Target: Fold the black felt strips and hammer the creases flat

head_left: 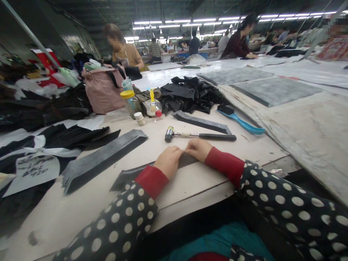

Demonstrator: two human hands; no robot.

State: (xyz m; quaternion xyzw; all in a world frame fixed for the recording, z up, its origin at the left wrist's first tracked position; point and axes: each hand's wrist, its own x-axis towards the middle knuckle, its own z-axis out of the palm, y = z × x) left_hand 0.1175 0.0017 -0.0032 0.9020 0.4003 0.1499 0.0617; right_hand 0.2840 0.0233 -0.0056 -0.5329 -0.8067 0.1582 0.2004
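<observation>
A dark strip of material [125, 175] lies flat on the table in front of me, its far end under my hands. My left hand [169, 161] rests over it, the fingers closed at its edge. Close beside it, my right hand [199, 149] pinches the same strip, fingertips almost touching those of the left. Just beyond lies a hammer [202, 136] with a black handle, its head to the left. Farther back is a grey strip with a black edge [201, 122]. The fingertips are partly hidden, along with the bit of strip between them.
A stack of grey-black strips [104, 157] lies left, by a tied black bundle with a handwritten tag [38, 172]. Behind stand a yellow-lidded jar [132, 103], a white bottle [139, 119], a yellow brush [152, 99] and black scraps [187, 92]. A blue-handled brush [241, 121] lies right.
</observation>
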